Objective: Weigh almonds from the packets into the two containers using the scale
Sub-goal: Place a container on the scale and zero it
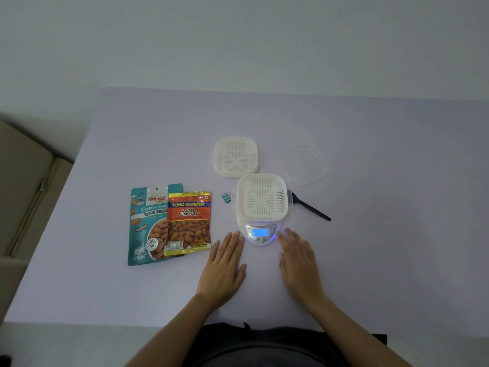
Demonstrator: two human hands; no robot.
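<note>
In the head view, both hands lie flat on the surface [370,144], palms down, one on each side of the scale [260,234]. The left hand [225,268] has its grip spread and holds nothing; the right hand [299,263] is the same, fingers open and empty. One white container [262,197] sits on the scale, and the lit display seems to read zero. The second container [236,157] stands just behind it, and a clear lid [304,164] lies to the right of that one. Two almond packets lie to the left of the scale: the teal packet [148,226] and the orange packet [190,223], which overlaps its right edge. A small clip [226,197] lies between the packets and the scale, and a dark spoon [311,206] pokes out from behind the scale on the right.

No almonds are in either container, so I judge that pouring has not begun. To do it well, confirm the zero first, then open one packet and pour slowly over the middle of the container, without touching the scale, while watching the display.
</note>
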